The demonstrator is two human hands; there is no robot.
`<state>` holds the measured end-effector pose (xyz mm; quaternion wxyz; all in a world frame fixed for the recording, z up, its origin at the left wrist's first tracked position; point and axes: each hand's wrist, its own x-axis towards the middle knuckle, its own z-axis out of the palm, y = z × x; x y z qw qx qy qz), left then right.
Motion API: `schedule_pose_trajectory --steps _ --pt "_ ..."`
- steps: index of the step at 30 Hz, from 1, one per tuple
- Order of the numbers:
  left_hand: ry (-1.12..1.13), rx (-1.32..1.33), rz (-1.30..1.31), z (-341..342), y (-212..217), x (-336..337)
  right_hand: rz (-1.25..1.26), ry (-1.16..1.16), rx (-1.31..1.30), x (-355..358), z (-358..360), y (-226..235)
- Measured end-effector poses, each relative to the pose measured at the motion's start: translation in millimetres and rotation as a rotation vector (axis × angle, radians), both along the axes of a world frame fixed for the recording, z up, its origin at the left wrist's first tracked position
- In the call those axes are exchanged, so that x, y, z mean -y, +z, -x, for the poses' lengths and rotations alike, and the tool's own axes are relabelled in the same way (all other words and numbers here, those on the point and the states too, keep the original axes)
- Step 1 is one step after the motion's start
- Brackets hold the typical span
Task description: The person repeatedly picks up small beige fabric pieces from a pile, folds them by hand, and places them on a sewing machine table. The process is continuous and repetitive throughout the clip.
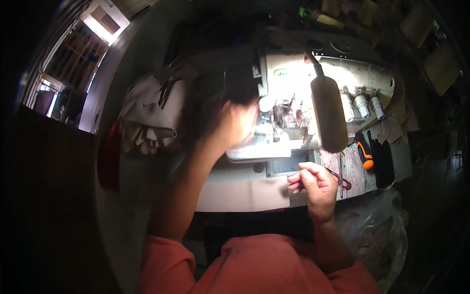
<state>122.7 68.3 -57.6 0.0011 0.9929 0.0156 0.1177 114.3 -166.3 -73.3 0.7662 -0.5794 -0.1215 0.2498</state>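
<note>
Near the front edge of the worktop (pixel 230 172), the right hand (pixel 318 188) has curled fingers with the thumb close to them; whether that grip pinches anything I cannot tell, and blur hides how the left hand (pixel 237 122) stands. A red-handled tool (pixel 348 186) lies just beside the right hand, an orange-and-black tool (pixel 365 156) farther right, pale cloth (pixel 152 110) heaped left. A long oval part (pixel 329 115) hides some of the lit machine (pixel 289 73), whose mechanism sits just right of the left hand, beyond the right
</note>
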Motion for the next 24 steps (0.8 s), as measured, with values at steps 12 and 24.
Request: schedule_pose_trajectory --steps 12,24 --pt "0.016 0.197 0.57 92 -13 98 0.201 0.079 0.033 28 16 -12" --pt "-0.204 0.408 0.872 91 -33 93 0.422 0.142 0.445 20 18 11"
